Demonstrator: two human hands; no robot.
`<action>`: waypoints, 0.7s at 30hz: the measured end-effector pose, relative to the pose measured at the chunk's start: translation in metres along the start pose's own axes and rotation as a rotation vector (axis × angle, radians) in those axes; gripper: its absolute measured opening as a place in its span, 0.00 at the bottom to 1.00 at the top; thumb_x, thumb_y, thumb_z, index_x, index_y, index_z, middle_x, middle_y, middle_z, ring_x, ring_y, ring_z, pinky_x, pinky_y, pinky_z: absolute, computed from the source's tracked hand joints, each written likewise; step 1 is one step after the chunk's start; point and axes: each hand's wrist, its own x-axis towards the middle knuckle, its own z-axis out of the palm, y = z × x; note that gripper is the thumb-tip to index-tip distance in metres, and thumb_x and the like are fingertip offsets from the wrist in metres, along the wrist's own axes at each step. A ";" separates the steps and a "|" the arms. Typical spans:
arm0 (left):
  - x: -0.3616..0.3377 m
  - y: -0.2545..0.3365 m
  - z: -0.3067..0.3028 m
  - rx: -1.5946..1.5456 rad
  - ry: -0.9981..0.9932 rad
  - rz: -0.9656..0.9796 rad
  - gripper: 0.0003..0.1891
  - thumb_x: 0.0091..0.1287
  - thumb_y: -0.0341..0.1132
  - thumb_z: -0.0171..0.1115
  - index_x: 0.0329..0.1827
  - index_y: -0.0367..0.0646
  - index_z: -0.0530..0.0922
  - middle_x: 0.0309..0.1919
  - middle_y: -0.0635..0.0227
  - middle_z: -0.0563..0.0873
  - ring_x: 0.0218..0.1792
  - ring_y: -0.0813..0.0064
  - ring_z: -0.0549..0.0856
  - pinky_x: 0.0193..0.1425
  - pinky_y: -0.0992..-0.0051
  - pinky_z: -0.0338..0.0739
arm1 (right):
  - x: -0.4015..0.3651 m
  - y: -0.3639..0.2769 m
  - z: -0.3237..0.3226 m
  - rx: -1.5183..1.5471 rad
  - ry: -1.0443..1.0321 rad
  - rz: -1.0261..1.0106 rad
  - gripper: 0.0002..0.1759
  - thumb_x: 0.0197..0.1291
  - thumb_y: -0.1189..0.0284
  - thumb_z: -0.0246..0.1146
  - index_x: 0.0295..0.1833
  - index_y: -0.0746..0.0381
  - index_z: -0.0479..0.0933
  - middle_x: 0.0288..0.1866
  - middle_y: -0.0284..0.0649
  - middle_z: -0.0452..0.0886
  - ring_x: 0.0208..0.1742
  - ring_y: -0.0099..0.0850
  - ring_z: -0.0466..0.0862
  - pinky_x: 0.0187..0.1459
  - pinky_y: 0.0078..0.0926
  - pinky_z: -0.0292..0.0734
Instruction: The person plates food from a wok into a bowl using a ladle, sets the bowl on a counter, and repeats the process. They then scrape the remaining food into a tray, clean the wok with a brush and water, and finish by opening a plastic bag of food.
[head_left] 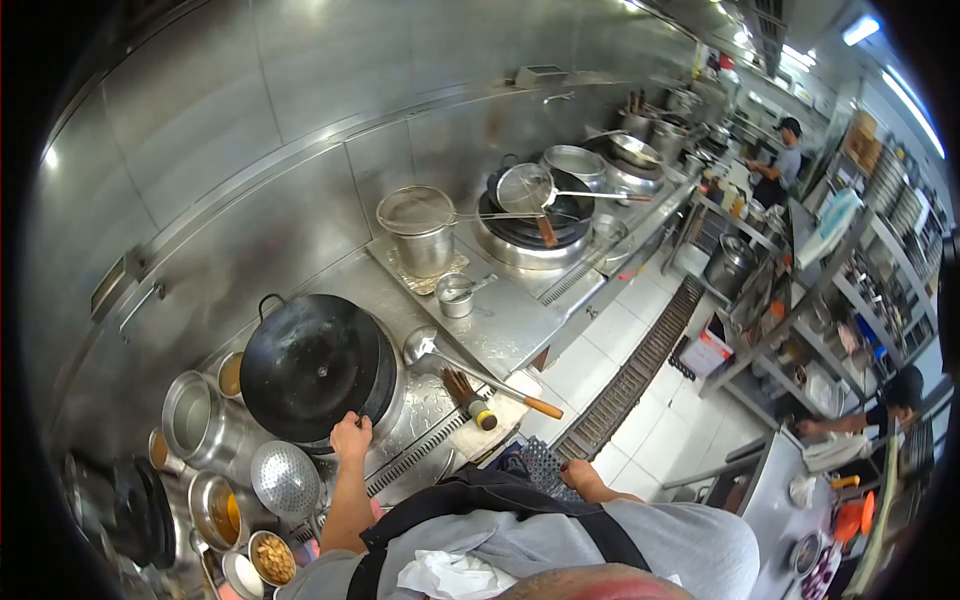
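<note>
My left hand is closed on the near edge of a large black wok, at its handle. The wok sits on the round stove ring, and nothing but a slight sheen shows inside it. My right hand is held low by my right side, its fingers closed on a grey dotted cloth-like piece. A long ladle with a wooden handle lies across the stove top, right of the wok. Beside it rest a bamboo brush and a pale folded cloth.
A perforated skimmer and several metal pots stand left. A strainer-topped pot and a second wok are farther along the stove. A floor grate runs behind me. Two other people work at the right.
</note>
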 end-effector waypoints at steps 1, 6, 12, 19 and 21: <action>0.000 0.000 0.000 0.004 -0.018 -0.005 0.11 0.55 0.43 0.63 0.28 0.44 0.80 0.27 0.55 0.86 0.32 0.51 0.85 0.40 0.55 0.78 | -0.003 0.006 0.015 0.037 -0.002 0.044 0.16 0.54 0.64 0.57 0.42 0.62 0.82 0.40 0.54 0.83 0.44 0.51 0.83 0.50 0.44 0.77; 0.001 0.000 -0.003 -0.019 -0.030 0.032 0.11 0.56 0.42 0.63 0.29 0.42 0.80 0.27 0.56 0.86 0.33 0.50 0.85 0.40 0.55 0.78 | -0.017 0.025 0.031 0.037 -0.014 0.053 0.15 0.52 0.66 0.55 0.39 0.62 0.83 0.39 0.53 0.83 0.44 0.50 0.83 0.49 0.44 0.78; -0.003 0.005 -0.006 -0.023 -0.038 0.017 0.11 0.57 0.42 0.63 0.31 0.42 0.80 0.28 0.55 0.86 0.33 0.49 0.85 0.41 0.55 0.78 | -0.006 0.035 0.007 -0.100 0.016 0.125 0.16 0.52 0.65 0.56 0.40 0.60 0.83 0.42 0.51 0.83 0.46 0.48 0.83 0.51 0.42 0.77; -0.002 0.002 -0.003 -0.031 -0.019 0.029 0.12 0.57 0.43 0.63 0.31 0.42 0.80 0.28 0.53 0.86 0.34 0.48 0.85 0.41 0.54 0.77 | -0.016 0.017 0.000 0.033 0.078 0.121 0.16 0.52 0.63 0.57 0.41 0.60 0.83 0.42 0.51 0.83 0.47 0.48 0.82 0.52 0.42 0.76; -0.002 -0.001 -0.001 -0.033 -0.013 0.028 0.12 0.57 0.43 0.62 0.32 0.42 0.80 0.28 0.53 0.86 0.34 0.48 0.85 0.41 0.54 0.77 | -0.021 0.012 0.003 0.009 0.041 0.118 0.17 0.52 0.64 0.57 0.41 0.61 0.83 0.41 0.52 0.83 0.46 0.49 0.82 0.52 0.43 0.76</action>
